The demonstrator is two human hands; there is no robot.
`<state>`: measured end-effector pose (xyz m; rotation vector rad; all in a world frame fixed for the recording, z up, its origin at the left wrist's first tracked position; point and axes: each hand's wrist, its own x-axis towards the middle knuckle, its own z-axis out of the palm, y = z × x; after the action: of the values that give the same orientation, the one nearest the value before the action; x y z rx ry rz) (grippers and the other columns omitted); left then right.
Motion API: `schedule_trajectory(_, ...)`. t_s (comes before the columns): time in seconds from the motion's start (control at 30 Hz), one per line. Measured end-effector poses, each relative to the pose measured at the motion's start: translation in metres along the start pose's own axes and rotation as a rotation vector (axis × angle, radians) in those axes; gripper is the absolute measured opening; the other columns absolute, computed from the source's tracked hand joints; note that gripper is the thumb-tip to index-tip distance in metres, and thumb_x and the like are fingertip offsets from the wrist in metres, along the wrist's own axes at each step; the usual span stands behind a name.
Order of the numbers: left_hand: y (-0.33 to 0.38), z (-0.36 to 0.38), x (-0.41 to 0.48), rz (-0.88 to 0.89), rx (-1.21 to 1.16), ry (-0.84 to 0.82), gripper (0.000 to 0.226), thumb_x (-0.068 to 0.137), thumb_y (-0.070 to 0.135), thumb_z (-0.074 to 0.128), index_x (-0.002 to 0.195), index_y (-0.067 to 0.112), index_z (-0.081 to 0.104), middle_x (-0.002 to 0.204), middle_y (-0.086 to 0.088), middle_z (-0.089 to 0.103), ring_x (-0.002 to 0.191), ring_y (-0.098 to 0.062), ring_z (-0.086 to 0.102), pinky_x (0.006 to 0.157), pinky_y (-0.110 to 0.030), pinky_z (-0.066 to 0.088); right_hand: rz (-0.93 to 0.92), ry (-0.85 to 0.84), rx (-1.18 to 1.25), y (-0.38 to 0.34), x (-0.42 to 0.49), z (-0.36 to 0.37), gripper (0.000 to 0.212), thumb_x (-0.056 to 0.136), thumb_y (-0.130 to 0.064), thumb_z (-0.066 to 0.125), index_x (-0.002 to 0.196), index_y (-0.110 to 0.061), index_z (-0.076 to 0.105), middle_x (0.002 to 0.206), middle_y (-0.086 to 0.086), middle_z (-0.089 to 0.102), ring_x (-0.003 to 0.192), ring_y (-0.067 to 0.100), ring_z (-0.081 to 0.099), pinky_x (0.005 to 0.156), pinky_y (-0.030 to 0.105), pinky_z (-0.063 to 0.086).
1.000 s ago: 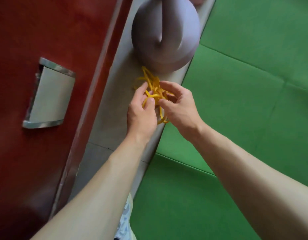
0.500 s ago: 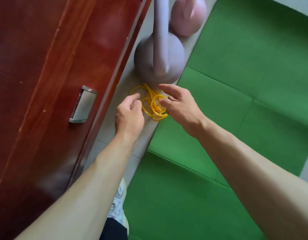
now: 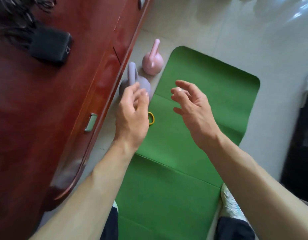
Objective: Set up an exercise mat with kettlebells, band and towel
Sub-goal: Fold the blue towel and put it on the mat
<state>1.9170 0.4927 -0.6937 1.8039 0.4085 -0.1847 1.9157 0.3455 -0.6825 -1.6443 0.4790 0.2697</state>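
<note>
A green exercise mat (image 3: pixel 198 118) lies unfolded on the pale tiled floor. Two kettlebells stand on the floor along its left edge: a purple one (image 3: pixel 134 82) nearer me and a pink one (image 3: pixel 152 62) behind it. A yellow band (image 3: pixel 151 118) lies at the mat's left edge, mostly hidden behind my left hand (image 3: pixel 131 115). That hand is raised above the band with loosely curled fingers and holds nothing. My right hand (image 3: pixel 191 108) hovers over the mat, fingers spread, empty. No towel is in view.
A dark red wooden cabinet (image 3: pixel 63 110) with a metal handle (image 3: pixel 91 122) runs along the left, a black pouch (image 3: pixel 51 45) on top. A black object (image 3: pixel 302 144) stands at the right edge. My shoe (image 3: pixel 231 203) rests by the mat's right side.
Both hands have let go of the yellow band and lifted away from it. The view has pulled back and up, so the whole mat and both kettlebells now show.
</note>
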Motion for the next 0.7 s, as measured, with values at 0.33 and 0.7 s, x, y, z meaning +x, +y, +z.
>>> schedule_trajectory(0.33, 0.255, 0.007, -0.122, 0.282, -0.160, -0.273, 0.040, 0.096, 0.046, 0.053, 0.125, 0.023, 0.064, 0.126, -0.002, 0.068, 0.123, -0.022, 0.063, 0.109, -0.056, 0.047, -0.258, 0.224, 0.137, -0.224, -0.157, -0.118, 0.046, 0.097, -0.033, 0.055, 0.140, -0.017, 0.052, 0.128, 0.006, 0.063, 0.123, 0.020, 0.062, 0.109, 0.041, 0.050)
schedule_trajectory(0.7, 0.417, 0.090, -0.296, 0.511, -0.114, -0.780, 0.044, 0.097, 0.032, 0.049, 0.134, 0.009, 0.058, 0.124, 0.001, 0.067, 0.116, -0.010, 0.064, 0.103, -0.042, 0.054, -0.359, 0.686, 0.323, -0.266, -0.371, -0.281, 0.041, 0.095, -0.035, 0.052, 0.134, -0.023, 0.054, 0.131, 0.000, 0.064, 0.128, 0.016, 0.060, 0.104, 0.037, 0.051)
